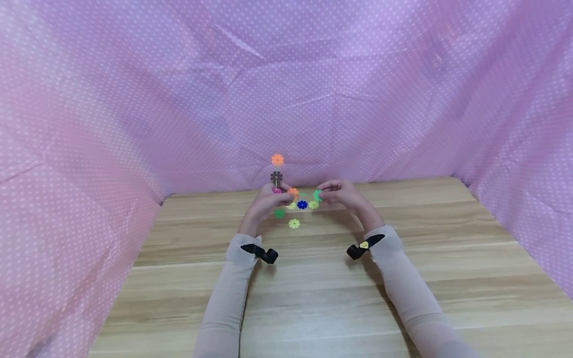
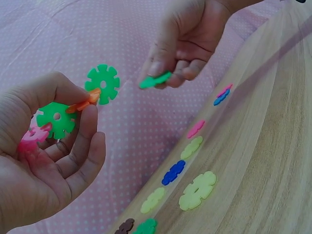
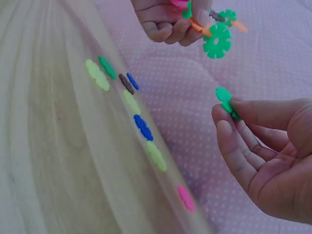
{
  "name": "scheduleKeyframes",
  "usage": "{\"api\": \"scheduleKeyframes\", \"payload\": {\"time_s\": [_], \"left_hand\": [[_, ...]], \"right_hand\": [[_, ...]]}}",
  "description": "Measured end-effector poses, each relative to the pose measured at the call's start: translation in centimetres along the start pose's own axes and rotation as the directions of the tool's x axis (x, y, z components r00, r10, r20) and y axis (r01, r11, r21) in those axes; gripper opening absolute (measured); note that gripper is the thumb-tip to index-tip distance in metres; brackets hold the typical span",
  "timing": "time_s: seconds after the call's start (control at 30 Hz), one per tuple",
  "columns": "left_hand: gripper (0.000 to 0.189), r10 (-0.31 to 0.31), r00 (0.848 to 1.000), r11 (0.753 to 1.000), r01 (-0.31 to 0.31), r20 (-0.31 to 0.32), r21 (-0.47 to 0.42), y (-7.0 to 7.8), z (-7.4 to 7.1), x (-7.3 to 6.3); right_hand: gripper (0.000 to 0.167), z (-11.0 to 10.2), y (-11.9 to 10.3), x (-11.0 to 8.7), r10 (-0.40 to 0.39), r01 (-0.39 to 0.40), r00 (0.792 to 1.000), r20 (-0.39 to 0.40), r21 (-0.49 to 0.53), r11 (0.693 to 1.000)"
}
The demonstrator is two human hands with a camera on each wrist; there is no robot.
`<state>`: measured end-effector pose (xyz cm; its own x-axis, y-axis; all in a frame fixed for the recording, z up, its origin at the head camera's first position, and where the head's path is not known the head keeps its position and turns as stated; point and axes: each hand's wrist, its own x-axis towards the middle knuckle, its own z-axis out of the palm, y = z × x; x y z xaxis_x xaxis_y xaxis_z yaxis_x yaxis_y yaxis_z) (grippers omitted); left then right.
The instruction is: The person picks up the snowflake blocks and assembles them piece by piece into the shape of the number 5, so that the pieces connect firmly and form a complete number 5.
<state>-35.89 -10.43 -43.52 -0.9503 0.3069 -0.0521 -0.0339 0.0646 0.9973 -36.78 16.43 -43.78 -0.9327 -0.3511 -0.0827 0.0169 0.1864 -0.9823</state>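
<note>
My left hand (image 1: 264, 205) pinches the orange snowflake disc (image 2: 87, 101) of a linked chain of slotted plastic discs, held above the far edge of the table. One end of the chain has a green disc (image 2: 110, 90) projecting toward the right hand. Pink (image 2: 33, 136) and green discs sit by the left palm, and a brown disc (image 1: 276, 177) and an orange disc (image 1: 277, 159) rise above in the head view. Between thumb and fingertips my right hand (image 1: 348, 196) holds a single green disc (image 3: 226, 102), apart from the chain.
Loose discs lie along the table's far edge: pale yellow (image 1: 294, 223), blue (image 1: 302, 204), green (image 1: 279, 213), pink (image 2: 196, 128) and brown (image 3: 126, 84). The wooden table (image 1: 313, 303) ends at a pink dotted curtain (image 1: 286, 109). Black wrist cameras are strapped to both sleeves.
</note>
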Motion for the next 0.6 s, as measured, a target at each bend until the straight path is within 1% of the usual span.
{"api": "scheduleKeyframes", "payload": {"time_s": [0.13,0.33,0.43,0.6], "left_hand": [[0.022,-0.002,1.0,1.0,0.002,-0.001,0.001,0.1,0.0,0.0],[0.019,-0.015,1.0,1.0,0.016,-0.017,0.007,0.0,0.1,-0.1],[0.019,-0.025,0.999,1.0,0.025,-0.024,0.004,0.0,0.2,-0.1],[0.021,-0.027,0.999,1.0,0.026,-0.03,-0.012,0.0,0.3,0.0]], "right_hand": [[0.033,0.2,-0.7,-0.2,-0.023,0.024,1.0,-0.016,0.051,0.998],[0.023,1.0,-1.2,-0.5,-0.023,0.028,0.999,-0.036,0.124,0.992],[0.018,1.3,-1.4,-0.7,-0.041,0.048,0.998,-0.045,0.165,0.985],[0.016,2.0,-1.6,-0.7,-0.06,0.072,0.996,-0.064,0.205,0.976]]}}
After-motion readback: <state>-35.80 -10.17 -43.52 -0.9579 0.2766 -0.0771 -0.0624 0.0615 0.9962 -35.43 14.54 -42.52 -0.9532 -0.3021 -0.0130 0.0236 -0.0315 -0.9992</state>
